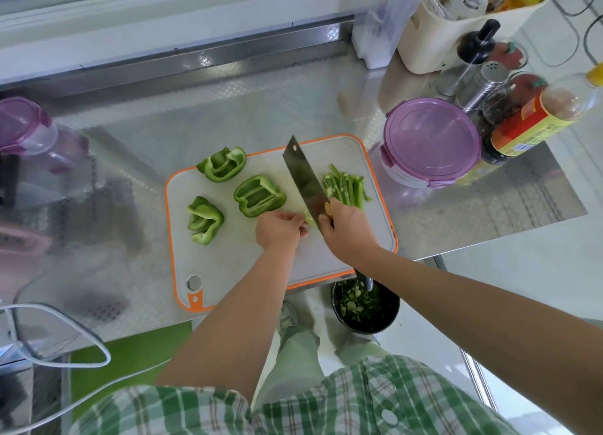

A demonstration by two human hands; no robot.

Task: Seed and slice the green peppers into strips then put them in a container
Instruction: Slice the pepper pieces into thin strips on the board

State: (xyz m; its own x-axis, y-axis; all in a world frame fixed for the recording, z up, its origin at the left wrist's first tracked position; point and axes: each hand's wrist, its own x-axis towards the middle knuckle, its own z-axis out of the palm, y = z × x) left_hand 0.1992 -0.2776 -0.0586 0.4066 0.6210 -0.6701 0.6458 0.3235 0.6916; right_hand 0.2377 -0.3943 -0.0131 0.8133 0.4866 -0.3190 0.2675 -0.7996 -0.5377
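Three seeded green pepper pieces (259, 195) lie on the white cutting board (228, 265) with an orange rim. A pile of green pepper strips (346, 186) sits on the board's right side. My right hand (346, 229) grips the handle of a cleaver (303, 181), whose blade points away from me. My left hand (280, 228), fingers curled, holds down a small pale pepper piece (308, 217) right against the blade; most of that piece is hidden.
A clear container with a purple lid (430, 141) stands right of the board, another purple-lidded container (23, 124) at far left. Bottles and shakers (489, 79) crowd the back right. A black bin of green scraps (365, 305) sits on the floor below the counter edge.
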